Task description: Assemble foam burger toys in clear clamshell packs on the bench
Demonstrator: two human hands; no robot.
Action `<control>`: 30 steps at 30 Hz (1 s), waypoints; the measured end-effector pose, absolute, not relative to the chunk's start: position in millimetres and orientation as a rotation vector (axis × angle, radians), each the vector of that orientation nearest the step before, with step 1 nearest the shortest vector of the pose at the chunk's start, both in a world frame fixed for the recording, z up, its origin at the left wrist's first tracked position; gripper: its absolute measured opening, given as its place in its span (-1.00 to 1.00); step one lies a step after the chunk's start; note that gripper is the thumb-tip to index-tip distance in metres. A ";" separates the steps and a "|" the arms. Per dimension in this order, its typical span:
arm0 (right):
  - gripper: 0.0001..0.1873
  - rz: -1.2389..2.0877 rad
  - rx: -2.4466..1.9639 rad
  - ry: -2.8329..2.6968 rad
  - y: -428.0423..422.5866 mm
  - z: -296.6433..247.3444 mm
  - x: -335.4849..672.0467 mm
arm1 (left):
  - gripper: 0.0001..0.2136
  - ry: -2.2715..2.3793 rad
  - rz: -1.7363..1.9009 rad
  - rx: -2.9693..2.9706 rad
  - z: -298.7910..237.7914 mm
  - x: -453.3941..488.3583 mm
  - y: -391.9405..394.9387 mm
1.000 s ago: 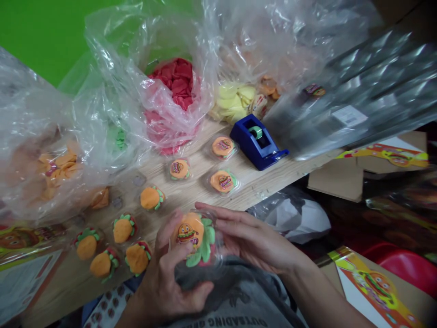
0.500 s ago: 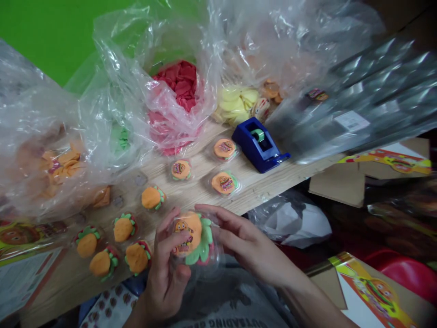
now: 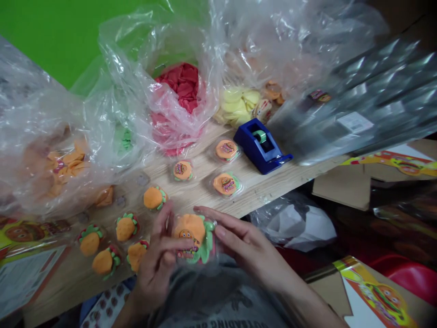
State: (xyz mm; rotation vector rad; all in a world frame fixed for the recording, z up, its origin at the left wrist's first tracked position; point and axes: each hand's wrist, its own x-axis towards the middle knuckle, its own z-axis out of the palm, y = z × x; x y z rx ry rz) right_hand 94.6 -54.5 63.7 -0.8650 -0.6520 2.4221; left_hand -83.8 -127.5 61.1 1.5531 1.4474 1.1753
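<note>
A toy-like burger in a clear plastic shell, with orange bun, green leaf layer and a cartoon sticker on top, is held between my two hands near the table's front edge. My left hand grips its left side, the index finger lying across the sticker. My right hand closes on the right side, fingertips at the shell's rim by the green layer. Beyond the hands, stickered burgers in clear shells sit on the wooden table. Several burgers without stickers stand to the left.
A blue tape dispenser stands right of the stickered burgers. Plastic bags of red pieces, yellow discs and orange pieces line the back. Clear packaging lies at right; printed cardboard boxes are below.
My left index finger has stretched further across the sticker, and my left thumb has drawn in. The right fingertips have shifted onto the shell's rim. The view has moved slightly.
</note>
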 end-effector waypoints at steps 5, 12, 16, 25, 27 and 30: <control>-0.66 2.114 -1.045 -1.093 -68.7 58.3 104.4 | -0.60 1.483 1.021 0.761 60.5 -78.6 -131.3; -0.73 1.816 -1.227 -1.278 -93.2 41.1 102.8 | -0.69 1.510 0.816 0.655 60.2 -80.5 -133.8; -0.75 1.855 -1.225 -1.317 -99.2 35.5 103.7 | -0.74 1.509 0.718 0.672 52.5 -81.1 -139.5; -0.68 1.876 -1.179 -1.376 -114.1 18.5 111.1 | -0.79 1.563 0.649 0.765 42.6 -82.2 -154.8; -0.68 1.911 -1.176 -1.345 -117.3 15.7 112.3 | -0.78 1.581 0.646 0.796 40.4 -82.6 -158.3; -0.73 1.909 -1.158 -1.333 -119.9 16.9 113.3 | -0.80 1.595 0.669 0.902 39.5 -81.7 -161.4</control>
